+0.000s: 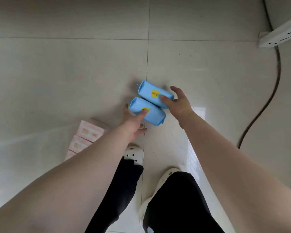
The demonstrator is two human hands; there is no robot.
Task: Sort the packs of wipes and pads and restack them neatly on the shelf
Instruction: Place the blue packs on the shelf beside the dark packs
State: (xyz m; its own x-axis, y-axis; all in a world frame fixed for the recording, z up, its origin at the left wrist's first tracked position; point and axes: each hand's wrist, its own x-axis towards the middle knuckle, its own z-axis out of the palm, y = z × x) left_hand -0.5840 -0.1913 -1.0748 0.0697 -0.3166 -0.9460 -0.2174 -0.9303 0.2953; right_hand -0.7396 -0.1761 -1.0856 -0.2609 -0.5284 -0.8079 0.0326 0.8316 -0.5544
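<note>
Left arm: bare, stretched forward and down.
Left hand [133,120]: thumb on top of a blue pack, fingers beneath it, gripping.
Right arm: bare, stretched forward alongside the left.
Right hand [176,101]: thumb pressed on a second blue pack, fingers spread past its end.

Left hand [133,120]: grip on the nearer blue pack [147,111], thumb on its yellow round label. Right hand [176,102]: grip on the farther blue pack [152,93], thumb on top beside the label. Both packs touch side by side, above the pale tiled floor [74,73]. Pink packs [89,132]: a row on the floor at left, partly hidden by the left forearm. White clogs [134,155], black trousers below. White power strip [279,36] with dark cable [274,84], upper right.
</note>
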